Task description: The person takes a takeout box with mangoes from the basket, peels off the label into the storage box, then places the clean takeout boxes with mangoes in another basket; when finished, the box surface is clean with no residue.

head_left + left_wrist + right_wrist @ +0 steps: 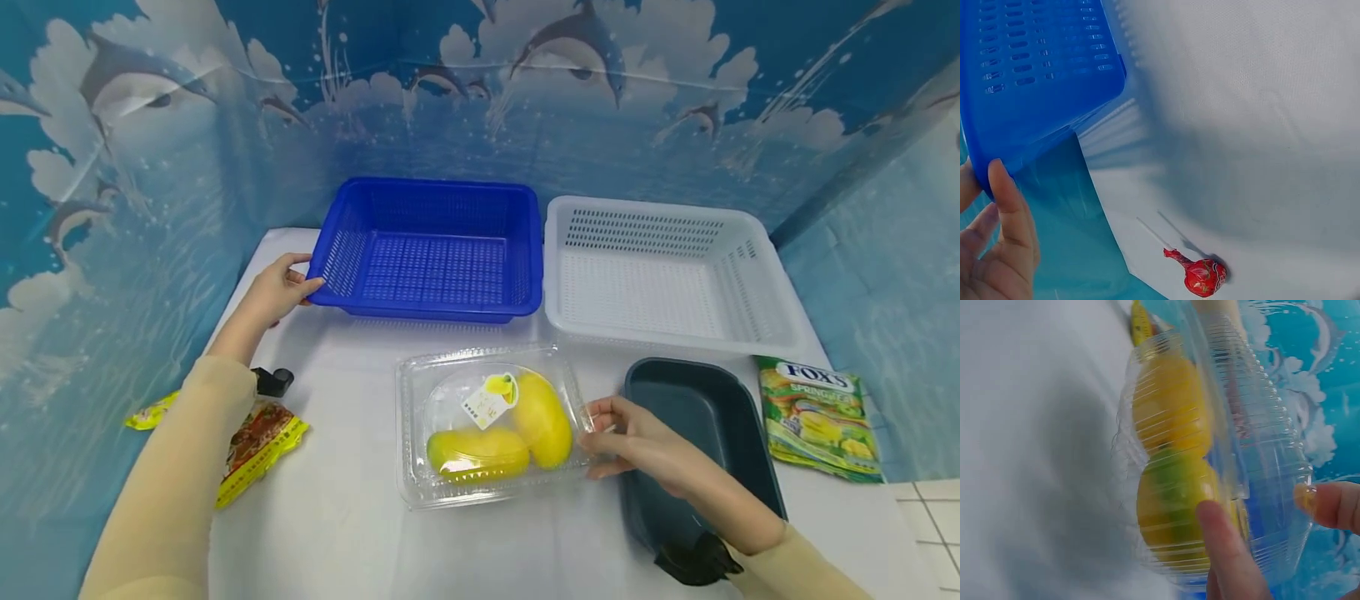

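My left hand (pixel 279 290) pinches the rim of a blue plastic basket (pixel 427 313) at its near left corner, thumb and fingers on either side in the left wrist view. The basket holds nothing, and its shadow falls on the tabletop. With my right hand (pixel 637 437) I grip the right edge of a clear plastic clamshell box (pixel 442 392). Inside lie two yellow mangoes (pixel 546 421), one greenish at its end, plus a white tag (pixel 486 404). In the right wrist view, thumb and fingers (pixel 1225 550) clasp the box from two sides, above the white surface.
A white basket (pixel 660 332) stands right of the blue one. Below it are a dark tray (pixel 690 417), partly under my right forearm, and a green FOX'S candy bag (pixel 821 417). A red-yellow packet (pixel 258 442) lies by my left sleeve; a red lollipop (pixel 1204 278) lies near the table edge.
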Tool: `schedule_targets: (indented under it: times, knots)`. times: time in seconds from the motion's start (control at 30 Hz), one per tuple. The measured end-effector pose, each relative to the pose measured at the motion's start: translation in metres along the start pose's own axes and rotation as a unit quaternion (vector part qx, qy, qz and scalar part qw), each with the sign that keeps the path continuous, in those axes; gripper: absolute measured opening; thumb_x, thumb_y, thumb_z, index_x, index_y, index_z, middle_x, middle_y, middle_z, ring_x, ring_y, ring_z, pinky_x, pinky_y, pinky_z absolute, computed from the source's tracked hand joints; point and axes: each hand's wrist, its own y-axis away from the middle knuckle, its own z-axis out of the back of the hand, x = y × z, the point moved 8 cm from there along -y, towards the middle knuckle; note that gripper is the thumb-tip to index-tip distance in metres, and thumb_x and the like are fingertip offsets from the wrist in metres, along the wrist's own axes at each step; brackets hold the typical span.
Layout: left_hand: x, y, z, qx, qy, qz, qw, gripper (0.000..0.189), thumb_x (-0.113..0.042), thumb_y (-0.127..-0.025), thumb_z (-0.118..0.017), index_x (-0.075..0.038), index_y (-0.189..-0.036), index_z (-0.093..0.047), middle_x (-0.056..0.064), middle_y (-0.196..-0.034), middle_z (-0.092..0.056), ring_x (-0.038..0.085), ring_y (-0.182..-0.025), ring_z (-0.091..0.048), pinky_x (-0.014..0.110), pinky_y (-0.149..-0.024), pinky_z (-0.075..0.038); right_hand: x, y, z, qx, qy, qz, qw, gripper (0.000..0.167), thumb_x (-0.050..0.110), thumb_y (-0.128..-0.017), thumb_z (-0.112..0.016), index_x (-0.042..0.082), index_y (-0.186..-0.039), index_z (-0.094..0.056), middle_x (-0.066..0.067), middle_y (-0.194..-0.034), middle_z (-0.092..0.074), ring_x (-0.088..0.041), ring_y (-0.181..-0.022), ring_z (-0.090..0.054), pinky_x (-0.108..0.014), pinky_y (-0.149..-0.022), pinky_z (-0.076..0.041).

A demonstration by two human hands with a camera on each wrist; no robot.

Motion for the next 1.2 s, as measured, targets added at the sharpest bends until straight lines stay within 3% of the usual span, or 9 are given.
schedule_targets:
  times: [0.2,0.37,0.47,0.57,0.67,0.83,0.9,0.97,1.2]
  knots:
    - [0.003,0.002,0.003,0.003,-0.005,0.007,1.0,0.068,-0.039,-0.101,-0.052,-0.014,-0.157,-0.022,0.024,-0.133,-0.05,0.04,-0.113,-0.06,0.036,-0.056,-0.045,-0.02,-0.011,-0.009,-0.032,0.034,-0.016,0.9988,0.058,0.014,-0.088,-0.07,-0.011,-0.128,-0.037,-0.015,-0.101,-0.043,-0.022,-0.085,-0.058,-0.04,-0.078,-0.062]
    - [0.004,0.003,0.001,0.001,-0.013,0.004,0.9999,0.069,-0.04,-0.102,-0.051,-0.013,-0.157,-0.022,0.026,-0.134,-0.049,0.04,-0.112,-0.06,0.036,-0.054,-0.045,-0.027,-0.018,-0.01,-0.056,0.056,-0.025,0.9965,0.065,0.016,-0.087,-0.071,-0.012,-0.134,-0.035,-0.017,-0.101,-0.048,-0.021,-0.08,-0.062,-0.038,-0.074,-0.062]
    - [0.0,0.005,0.0,-0.01,-0.024,-0.021,0.9994,0.066,-0.038,-0.103,-0.049,-0.008,-0.156,-0.024,0.029,-0.132,-0.051,0.041,-0.109,-0.062,0.042,-0.065,-0.052,-0.029,-0.02,-0.01,-0.059,0.067,-0.03,0.9956,0.07,0.016,-0.088,-0.071,-0.011,-0.138,-0.031,-0.017,-0.1,-0.05,-0.02,-0.078,-0.063,-0.037,-0.072,-0.062]
    - [-0.007,0.011,0.0,-0.031,-0.055,-0.06,0.9962,0.064,-0.037,-0.104,-0.046,0.0,-0.153,-0.028,0.032,-0.13,-0.051,0.043,-0.11,-0.061,0.051,-0.086,-0.054,-0.029,-0.02,-0.011,-0.053,0.071,-0.027,0.9957,0.073,0.016,-0.087,-0.072,-0.011,-0.14,-0.029,-0.016,-0.098,-0.051,-0.02,-0.076,-0.064,-0.037,-0.072,-0.062]
    - [-0.013,0.023,0.003,-0.067,-0.085,-0.084,0.9906,0.062,-0.036,-0.104,-0.045,0.005,-0.149,-0.032,0.034,-0.134,-0.047,0.046,-0.117,-0.054,0.057,-0.098,-0.048,-0.028,-0.02,-0.011,-0.048,0.076,-0.028,0.9956,0.075,0.016,-0.086,-0.073,-0.011,-0.14,-0.029,-0.015,-0.096,-0.051,-0.02,-0.075,-0.064,-0.037,-0.071,-0.062]
    - [-0.029,0.062,0.001,-0.117,-0.083,-0.13,0.9811,0.055,-0.033,-0.104,-0.048,0.004,-0.144,-0.042,0.03,-0.135,-0.045,0.043,-0.118,-0.05,0.058,-0.097,-0.048,-0.028,-0.02,-0.012,-0.036,0.084,-0.033,0.9953,0.079,0.018,-0.084,-0.076,-0.011,-0.141,-0.028,-0.014,-0.094,-0.053,-0.02,-0.072,-0.064,-0.036,-0.07,-0.062]
    - [-0.037,0.079,-0.009,-0.106,-0.076,-0.158,0.9788,0.051,-0.032,-0.104,-0.049,0.003,-0.141,-0.047,0.028,-0.132,-0.05,0.041,-0.114,-0.053,0.056,-0.094,-0.05,-0.029,-0.02,-0.011,-0.033,0.086,-0.032,0.9952,0.081,0.019,-0.084,-0.076,-0.011,-0.141,-0.027,-0.014,-0.093,-0.054,-0.02,-0.072,-0.064,-0.036,-0.07,-0.062]
    - [-0.043,0.094,-0.03,-0.071,-0.068,-0.178,0.9791,0.048,-0.031,-0.103,-0.052,0.002,-0.138,-0.05,0.025,-0.13,-0.054,0.038,-0.112,-0.057,0.054,-0.093,-0.052,-0.029,-0.02,-0.011,-0.032,0.089,-0.033,0.9949,0.082,0.02,-0.084,-0.077,-0.011,-0.141,-0.027,-0.014,-0.093,-0.054,-0.02,-0.072,-0.064,-0.036,-0.07,-0.062]
    - [-0.047,0.128,-0.123,0.1,-0.01,-0.184,0.9778,0.064,-0.038,-0.096,-0.063,-0.001,-0.145,-0.042,0.02,-0.135,-0.056,0.029,-0.106,-0.066,0.039,-0.085,-0.058,-0.032,-0.021,-0.009,-0.028,0.091,-0.034,0.9948,0.082,0.02,-0.084,-0.077,-0.01,-0.142,-0.026,-0.014,-0.091,-0.054,-0.02,-0.072,-0.062,-0.036,-0.068,-0.062]
